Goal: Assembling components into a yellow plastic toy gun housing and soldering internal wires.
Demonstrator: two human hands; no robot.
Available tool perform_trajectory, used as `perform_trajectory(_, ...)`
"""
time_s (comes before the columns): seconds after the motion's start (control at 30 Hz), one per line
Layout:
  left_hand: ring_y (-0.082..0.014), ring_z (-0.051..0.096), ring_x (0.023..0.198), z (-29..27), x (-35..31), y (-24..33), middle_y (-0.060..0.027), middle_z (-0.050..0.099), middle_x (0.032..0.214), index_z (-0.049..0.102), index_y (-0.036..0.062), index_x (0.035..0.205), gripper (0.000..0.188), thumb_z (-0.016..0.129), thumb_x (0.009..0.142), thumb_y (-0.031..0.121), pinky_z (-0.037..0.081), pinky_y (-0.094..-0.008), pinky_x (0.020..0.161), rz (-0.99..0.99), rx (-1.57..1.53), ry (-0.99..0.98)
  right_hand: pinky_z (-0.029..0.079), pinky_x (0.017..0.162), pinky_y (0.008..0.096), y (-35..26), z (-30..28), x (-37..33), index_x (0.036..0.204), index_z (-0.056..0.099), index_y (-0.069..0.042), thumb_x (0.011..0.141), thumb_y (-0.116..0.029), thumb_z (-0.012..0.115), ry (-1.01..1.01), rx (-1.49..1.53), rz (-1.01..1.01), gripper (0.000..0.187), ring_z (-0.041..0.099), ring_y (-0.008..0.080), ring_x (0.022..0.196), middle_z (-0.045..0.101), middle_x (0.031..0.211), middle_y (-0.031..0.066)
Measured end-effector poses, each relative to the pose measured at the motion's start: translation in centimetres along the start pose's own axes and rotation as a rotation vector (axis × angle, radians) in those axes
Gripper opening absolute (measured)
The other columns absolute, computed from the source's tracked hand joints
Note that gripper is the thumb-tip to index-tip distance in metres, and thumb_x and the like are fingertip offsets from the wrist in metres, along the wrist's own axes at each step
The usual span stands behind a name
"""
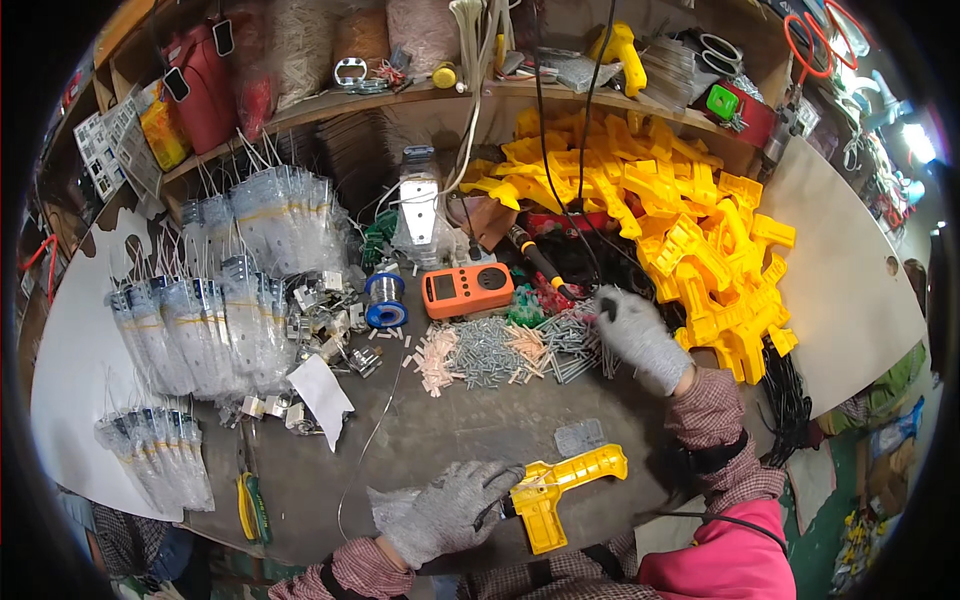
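Observation:
Near the front edge of the table lies a yellow gun-shaped plastic housing (568,488), its hollow side up with thin white wires in it. My left hand (450,512), in a grey glove, closes around a plastic-wrapped part (385,502) with a dark end against the housing's left side. Most of that part is hidden by my fingers. Also gloved in grey, my right hand (640,335) is over the right end of a pile of screws (495,350). Its fingers are curled, and what they hold, if anything, cannot be made out. A small clear plastic piece (580,437) rests behind the housing.
Yellow housings (700,230) heap up at the back right, beside black cables (785,400). An orange meter (468,290), a solder spool (386,300) and a soldering iron (538,262) sit mid-table. Bundled bagged parts (200,330) and pliers (252,505) are at left.

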State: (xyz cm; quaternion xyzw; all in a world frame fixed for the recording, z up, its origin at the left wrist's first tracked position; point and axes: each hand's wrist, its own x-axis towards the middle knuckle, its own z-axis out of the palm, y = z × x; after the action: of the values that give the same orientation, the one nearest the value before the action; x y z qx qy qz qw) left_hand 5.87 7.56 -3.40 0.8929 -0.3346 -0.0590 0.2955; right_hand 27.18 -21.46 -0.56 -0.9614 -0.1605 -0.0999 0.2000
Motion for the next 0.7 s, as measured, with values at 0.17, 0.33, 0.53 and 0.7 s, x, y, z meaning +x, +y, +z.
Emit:
perform_trajectory(0.17, -0.0346, 0.058, 0.115, -0.6, 0.3, 0.5, -0.0149, 0.06, 0.127, 0.056, 0.0076, 0.136, 0.054, 0.061, 0.082, 0.012, 0.047, -0.0449, 0.099, -0.014, 0.001, 0.062, 0.052, 0.069, 0.0414, -6.3, 3.9, 2.4, 0.096, 0.053, -0.003, 0.092, -0.011, 0.058, 0.176, 0.208, -0.498, 0.01, 0.06, 0.0346, 0.078, 0.058, 0.084, 0.0156)
perform_trajectory(0.33, -0.0351, 0.059, 0.114, -0.4, 0.1, 0.6, -0.0155, 0.06, 0.127, 0.056, 0.0074, 0.135, 0.055, 0.061, 0.08, 0.01, 0.047, -0.0446, 0.099, -0.025, 0.038, 0.073, 0.057, 0.07, 0.0406, -6.0, 4.2, 5.9, 0.109, 0.057, -0.001, 0.089, -0.017, 0.064, -0.134, -0.322, -0.108, 0.026, 0.071, 0.0354, 0.085, 0.07, 0.091, 0.0198)
perform_trajectory(0.53, -0.036, 0.059, 0.113, -0.4, 0.4, 0.4, -0.0166, 0.061, 0.126, 0.056, 0.0056, 0.134, 0.054, 0.062, 0.08, 0.009, 0.047, -0.0445, 0.099, 0.008, 0.025, 0.09, 0.058, 0.074, 0.0473, -5.1, 4.6, 8.8, 0.107, 0.057, 0.002, 0.091, -0.014, 0.054, -0.193, -0.265, -0.172, 0.023, 0.072, 0.0389, 0.087, 0.072, 0.092, 0.0236)
perform_trajectory(0.7, -0.0361, 0.06, 0.112, -0.3, -0.1, 1.0, -0.017, 0.061, 0.125, 0.057, 0.0043, 0.133, 0.053, 0.061, 0.08, 0.008, 0.047, -0.0447, 0.098, 0.001, 0.03, 0.113, 0.055, 0.077, 0.0483, -6.1, 3.6, 7.4, 0.113, 0.056, -0.004, 0.087, -0.014, 0.058, -0.142, -0.289, -0.081, 0.028, 0.07, 0.0371, 0.091, 0.071, 0.097, 0.0212)
